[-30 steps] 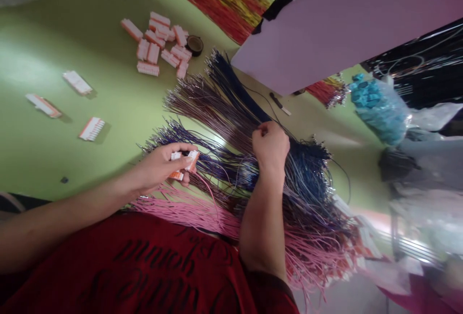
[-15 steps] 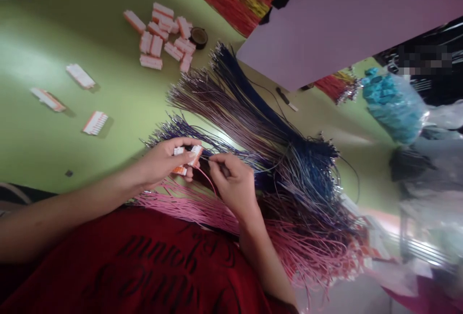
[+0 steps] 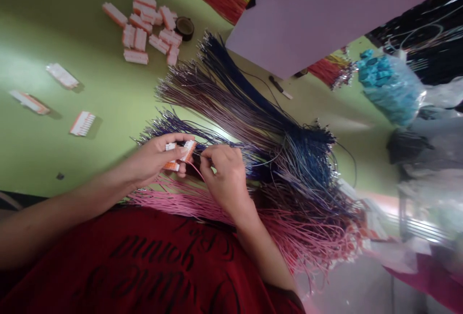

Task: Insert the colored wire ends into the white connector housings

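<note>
My left hand (image 3: 159,157) is closed around white-and-orange connector housings (image 3: 188,150); at least two show between its thumb and fingers. A pink wire (image 3: 197,170) runs out of the housing nearest my right hand. Just to the right, my right hand (image 3: 224,174) pinches a thin wire, its end close to that housing. Whether the wire tip touches the housing I cannot tell, and its colour is hard to make out. Beneath and behind both hands lie bundles of purple wires (image 3: 170,123), brown wires (image 3: 202,97) and pink wires (image 3: 181,203).
A pile of connector housings (image 3: 135,57) lies at the upper left by a roll of tape (image 3: 184,28). Several loose housings (image 3: 82,123) lie nearer. Dark blue wires (image 3: 246,85), a small knife (image 3: 280,87), a pinkish panel (image 3: 307,20) and a bag of blue parts (image 3: 390,87) stand beyond.
The view has shifted, so the table items appear farther left and slightly higher. Both hands keep nearly the same pose, the right one still pinching beside the housing.
</note>
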The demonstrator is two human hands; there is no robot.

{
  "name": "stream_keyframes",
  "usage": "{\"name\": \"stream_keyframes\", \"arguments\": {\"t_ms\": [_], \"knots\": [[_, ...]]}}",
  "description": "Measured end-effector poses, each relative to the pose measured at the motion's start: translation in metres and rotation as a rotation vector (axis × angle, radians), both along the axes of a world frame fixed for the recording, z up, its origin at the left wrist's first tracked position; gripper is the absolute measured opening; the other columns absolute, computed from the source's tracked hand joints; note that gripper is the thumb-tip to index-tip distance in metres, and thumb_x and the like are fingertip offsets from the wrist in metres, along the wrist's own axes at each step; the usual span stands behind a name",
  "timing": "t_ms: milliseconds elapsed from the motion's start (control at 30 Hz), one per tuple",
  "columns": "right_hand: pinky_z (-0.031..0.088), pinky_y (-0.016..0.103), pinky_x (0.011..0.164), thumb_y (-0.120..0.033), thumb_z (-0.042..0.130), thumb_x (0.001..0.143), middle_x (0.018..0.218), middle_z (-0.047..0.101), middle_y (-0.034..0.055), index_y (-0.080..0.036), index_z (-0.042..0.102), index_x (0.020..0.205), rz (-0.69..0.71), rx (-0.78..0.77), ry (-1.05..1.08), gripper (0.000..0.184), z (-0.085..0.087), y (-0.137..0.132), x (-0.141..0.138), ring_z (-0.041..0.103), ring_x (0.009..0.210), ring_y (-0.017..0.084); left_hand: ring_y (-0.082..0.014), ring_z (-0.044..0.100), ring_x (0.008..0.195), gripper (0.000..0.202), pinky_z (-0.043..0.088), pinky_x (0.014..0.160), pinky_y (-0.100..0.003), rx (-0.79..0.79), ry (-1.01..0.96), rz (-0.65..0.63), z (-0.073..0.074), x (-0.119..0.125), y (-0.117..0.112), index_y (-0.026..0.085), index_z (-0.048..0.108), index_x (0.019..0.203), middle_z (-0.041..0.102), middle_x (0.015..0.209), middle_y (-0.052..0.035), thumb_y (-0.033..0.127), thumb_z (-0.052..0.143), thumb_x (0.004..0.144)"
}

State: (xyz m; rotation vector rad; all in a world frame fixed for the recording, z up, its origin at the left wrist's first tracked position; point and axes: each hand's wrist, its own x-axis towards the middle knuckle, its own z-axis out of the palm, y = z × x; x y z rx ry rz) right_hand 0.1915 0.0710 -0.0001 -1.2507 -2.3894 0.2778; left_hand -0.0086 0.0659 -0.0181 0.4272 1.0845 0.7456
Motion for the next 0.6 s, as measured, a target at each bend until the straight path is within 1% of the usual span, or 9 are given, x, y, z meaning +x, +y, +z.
{"name": "stream_keyframes", "arguments": {"t_ms": [133, 200, 367, 433, 533, 600], "knots": [[0.036, 0.035, 0.076, -0.003, 0.058, 0.095, 0.079, 0.076, 0.0014, -0.022, 0.065, 0.082, 0.014, 0.038, -0.054, 0.024, 0.002, 0.002, -0.002, 0.066, 0.079, 0.019, -0.0132, 0.066, 0.053, 0.067, 0.050, 0.051, -0.025, 0.006, -0.022, 0.013, 0.002, 0.001, 0.001, 0.019, 0.075, 0.112, 0.073, 0.073, 0.0017, 0.049, 0.105, 0.060], [0.036, 0.036, 0.076, -0.003, 0.057, 0.096, 0.079, 0.076, 0.0013, -0.022, 0.064, 0.081, 0.018, 0.041, -0.070, 0.025, 0.002, 0.003, -0.004, 0.066, 0.078, 0.019, -0.0130, 0.066, 0.052, 0.064, 0.052, 0.051, -0.025, 0.004, -0.030, 0.021, 0.002, 0.002, 0.001, 0.019, 0.074, 0.109, 0.073, 0.072, 0.0025, 0.048, 0.105, 0.061], [0.037, 0.036, 0.077, -0.008, 0.059, 0.101, 0.078, 0.077, 0.0008, -0.021, 0.065, 0.082, 0.075, 0.050, -0.047, 0.024, -0.004, 0.004, -0.010, 0.066, 0.075, 0.018, -0.0144, 0.067, 0.053, 0.060, 0.056, 0.054, -0.027, -0.013, -0.007, 0.038, 0.001, 0.004, -0.001, 0.018, 0.072, 0.109, 0.075, 0.069, 0.0015, 0.043, 0.103, 0.063], [0.038, 0.036, 0.077, -0.010, 0.059, 0.103, 0.079, 0.078, 0.0013, -0.021, 0.065, 0.083, 0.090, 0.039, -0.026, 0.024, -0.007, 0.004, -0.011, 0.067, 0.076, 0.018, -0.0145, 0.068, 0.054, 0.060, 0.056, 0.055, -0.028, -0.019, -0.002, 0.045, 0.001, 0.005, -0.001, 0.018, 0.072, 0.109, 0.075, 0.067, 0.0019, 0.041, 0.102, 0.063], [0.041, 0.035, 0.080, -0.010, 0.060, 0.103, 0.082, 0.079, 0.0023, -0.021, 0.066, 0.085, 0.060, -0.013, 0.025, 0.022, -0.010, 0.004, -0.008, 0.069, 0.080, 0.018, -0.0131, 0.066, 0.052, 0.059, 0.054, 0.053, -0.026, -0.024, -0.012, 0.041, 0.004, 0.005, -0.001, 0.018, 0.072, 0.108, 0.074, 0.068, 0.0030, 0.041, 0.102, 0.063], [0.041, 0.035, 0.080, -0.009, 0.059, 0.103, 0.081, 0.077, 0.0034, -0.020, 0.066, 0.085, 0.045, -0.023, 0.035, 0.022, -0.012, 0.004, -0.006, 0.068, 0.079, 0.018, -0.0126, 0.066, 0.052, 0.060, 0.053, 0.054, -0.026, -0.026, -0.011, 0.040, 0.005, 0.004, -0.001, 0.017, 0.072, 0.109, 0.074, 0.068, 0.0031, 0.042, 0.102, 0.063]]}}
